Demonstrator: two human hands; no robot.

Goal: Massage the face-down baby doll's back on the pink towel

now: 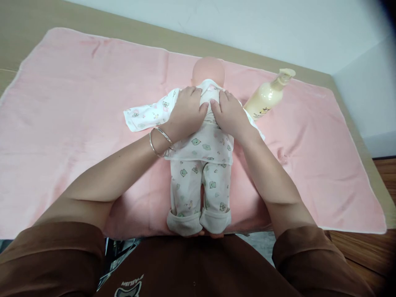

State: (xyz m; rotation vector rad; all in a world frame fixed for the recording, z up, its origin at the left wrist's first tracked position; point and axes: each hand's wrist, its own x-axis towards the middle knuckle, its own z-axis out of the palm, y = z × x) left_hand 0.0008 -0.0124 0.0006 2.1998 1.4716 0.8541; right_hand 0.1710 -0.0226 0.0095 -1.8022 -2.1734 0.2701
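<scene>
Left hand (189,106), right hand (231,114): palms down on upper part of shirt (206,142); cannot tell if gripping. Doll (208,71): wearing shirt, lying on pink blanket (89,99). Pump bottle (266,98): right of doll. Blanket: spread over bench (145,34).

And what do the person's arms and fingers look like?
Loose brown sleeves end above the elbows, leaving the forearms bare. Two thin, shiny, silver-coloured bangles circle the left wrist; I see nothing worn on the right one. The fingers have no gloves.
</scene>
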